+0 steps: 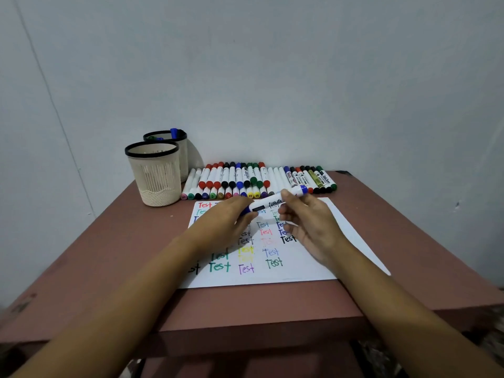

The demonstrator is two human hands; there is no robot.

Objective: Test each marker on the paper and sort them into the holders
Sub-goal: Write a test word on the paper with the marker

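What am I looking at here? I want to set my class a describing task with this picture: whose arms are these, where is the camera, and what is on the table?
No machine here: a person wears a camera on the head, so this one picture looks forward and down along their own arms. The left hand and right hand both hold one white marker with blue ends above a sheet of paper marked with the word "Test" in many colours. Behind it, on the brown table, lies a row of markers. At the back left stand two holders: the front holder and the rear holder, where a blue marker top shows.
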